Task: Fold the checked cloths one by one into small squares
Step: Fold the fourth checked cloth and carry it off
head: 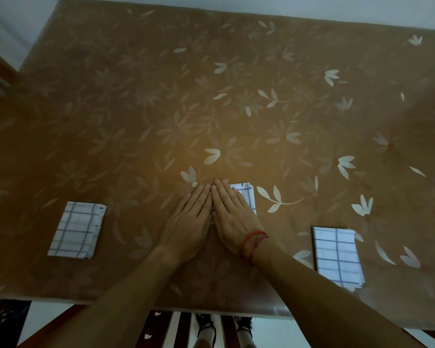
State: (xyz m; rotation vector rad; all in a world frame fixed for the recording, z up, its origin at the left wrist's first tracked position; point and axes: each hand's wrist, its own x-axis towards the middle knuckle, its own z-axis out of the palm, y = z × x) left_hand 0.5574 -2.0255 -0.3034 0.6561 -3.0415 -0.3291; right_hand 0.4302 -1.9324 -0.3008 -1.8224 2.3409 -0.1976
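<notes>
Checked cloth [246,194], right hand [232,217] atop (flat), folded pile [75,229] leftward

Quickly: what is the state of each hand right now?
Left hand: open, lying flat, holds nothing.
Right hand: open, pressing flat on the middle checked cloth.

Left hand [191,217] and right hand [232,212] flat, side by side, fingers straight, pressing middle checked cloth [246,194]; only its far right corner visible. Red string bracelets [252,243] on right wrist. Folded cloth at left [76,230] and folded cloth at right [336,256] lie well apart from hands on brown flower-patterned tablecloth [211,96]. Feet in dark sandals [206,322] visible below table's near edge.
</notes>
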